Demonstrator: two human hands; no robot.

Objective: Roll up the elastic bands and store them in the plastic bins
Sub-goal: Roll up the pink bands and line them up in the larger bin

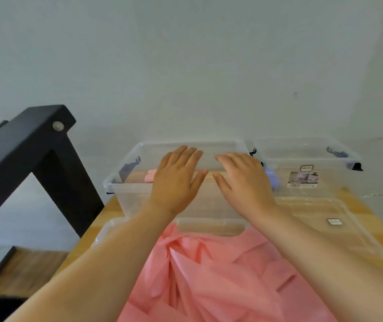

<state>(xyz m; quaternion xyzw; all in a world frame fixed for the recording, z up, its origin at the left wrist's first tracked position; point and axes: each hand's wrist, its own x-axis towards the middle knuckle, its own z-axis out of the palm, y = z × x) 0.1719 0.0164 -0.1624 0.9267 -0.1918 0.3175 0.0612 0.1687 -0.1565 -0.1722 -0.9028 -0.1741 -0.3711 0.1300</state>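
Two clear plastic bins stand side by side at the back of a wooden table. Over the left bin [125, 182] my left hand [176, 180] and my right hand [244, 182] hover palm down with fingers straight, holding nothing. Rolled pink bands [150, 175] lie inside that bin, partly hidden by my left hand. A purple roll [271, 176] shows in the right bin [306, 159]. A loose pink elastic band [220, 275] lies crumpled in front of me, between my forearms.
Two clear lids lie flat on the wooden table [92, 228]: one [339, 226] at the right, one [211, 225] under the pink band. A black metal frame [30, 145] stands to the left. A pale wall rises right behind the bins.
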